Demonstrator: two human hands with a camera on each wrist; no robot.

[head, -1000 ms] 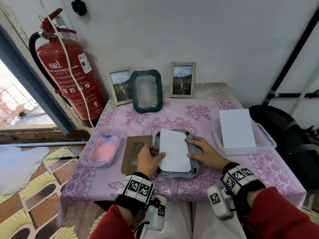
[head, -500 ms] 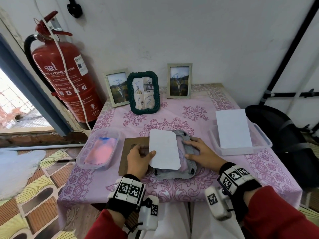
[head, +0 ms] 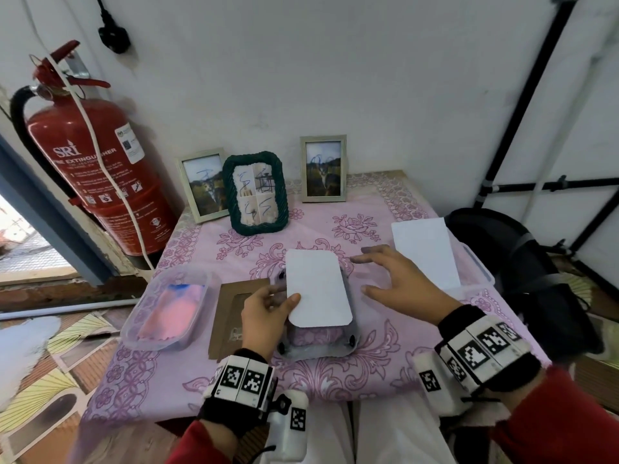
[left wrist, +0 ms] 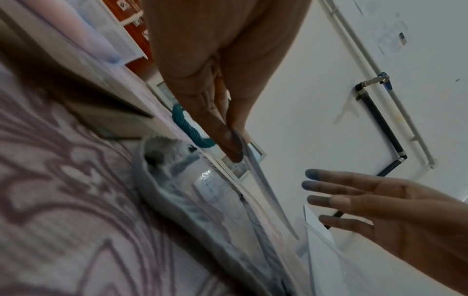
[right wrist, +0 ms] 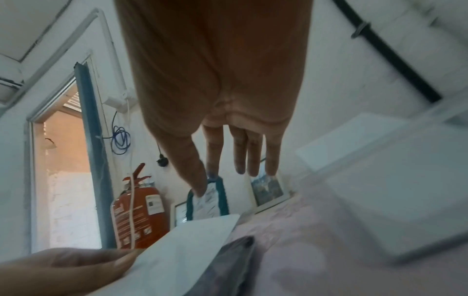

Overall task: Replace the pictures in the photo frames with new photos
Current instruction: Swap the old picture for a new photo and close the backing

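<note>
The right hand point(head: 398, 283) has lifted off the grey frame point(head: 318, 343) and hovers beside it, fingers spread, while the left hand point(head: 264, 313) pinches the white photo point(head: 316, 288), raised above the frame. Unsteadied, the frame could slide; the one-edge pinch could bend the photo.

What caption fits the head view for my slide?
Left hand pinches a white photo above the face-down grey frame; right hand hovers open beside it.
</note>
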